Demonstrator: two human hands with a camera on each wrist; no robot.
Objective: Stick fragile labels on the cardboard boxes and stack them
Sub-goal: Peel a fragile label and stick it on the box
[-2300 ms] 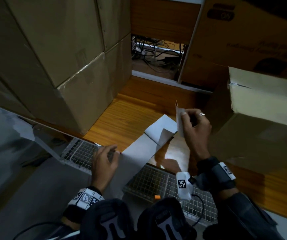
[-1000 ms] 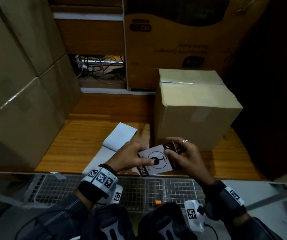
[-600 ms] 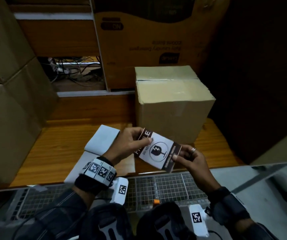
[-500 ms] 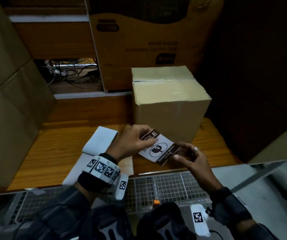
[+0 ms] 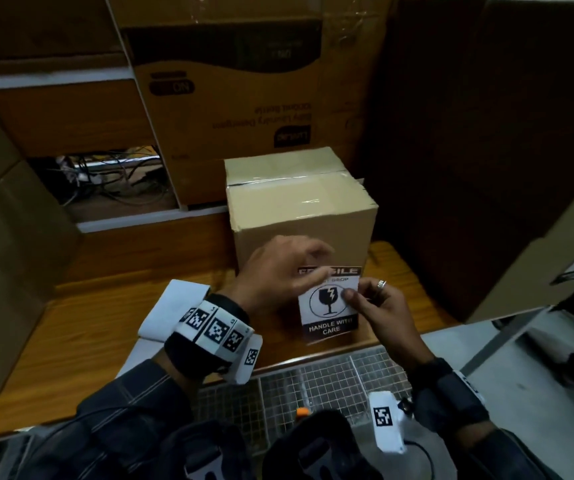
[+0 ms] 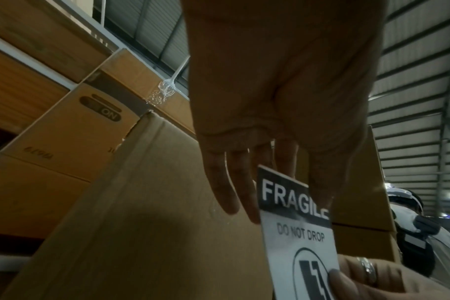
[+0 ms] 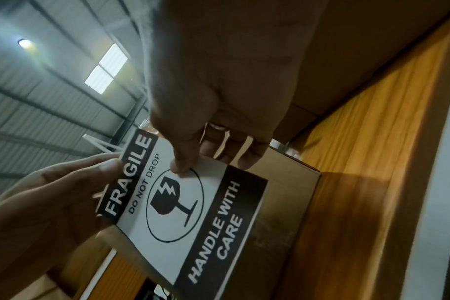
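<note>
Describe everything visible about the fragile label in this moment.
The fragile label is a white paper rectangle with dark bands reading FRAGILE on top and HANDLE WITH CARE below, DO NOT DROP and a cracked-glass symbol in a circle between. It is held upright, facing the person, before the front face of the small cardboard box. The left hand pinches its top edge; the right hand pinches its right side. Whether it is already stuck cannot be told.

Boxes wall left (image 5: 8, 258), behind (image 5: 240, 109) — open desk strip (image 5: 98, 320) between
</note>
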